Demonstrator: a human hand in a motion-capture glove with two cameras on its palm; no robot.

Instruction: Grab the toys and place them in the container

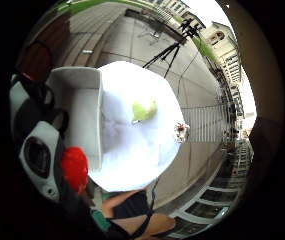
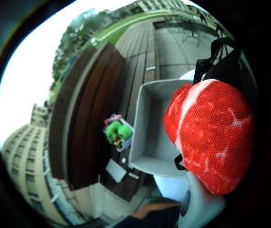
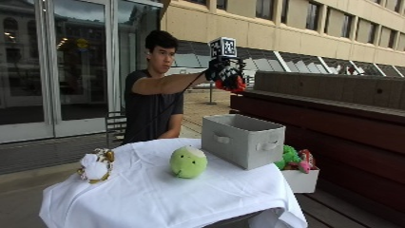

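From the outside view, my gloved right hand (image 3: 226, 76) was raised high above the table (image 3: 152, 199), fingers curled round a red toy (image 3: 231, 84), with the grey container (image 3: 242, 139) standing well below it at the table's far right corner. A green round toy (image 3: 188, 161) sat near the middle of the white cloth, just beside the container, and a white and gold toy (image 3: 96, 166) sat at the left edge; beyond the table a small white box of other toys (image 3: 296, 164) stood beside the bench. My worry was the height: I judged that letting go from up there could send the red toy onto the container's rim or past it, off the table's right edge. In the little finger side palm view, the red toy (image 1: 75, 167) showed against my palm, the container (image 1: 82, 112) lay at one edge of the cloth, the green round toy (image 1: 144, 110) near the middle and the white and gold toy (image 1: 182, 131) at the opposite edge. In the thumb side palm view, the red toy (image 2: 208, 135) filled much of the picture and hid part of the container (image 2: 149, 128), whose open mouth looked bare; that blocked sight could spoil my aim. Two toys were not yet picked up.
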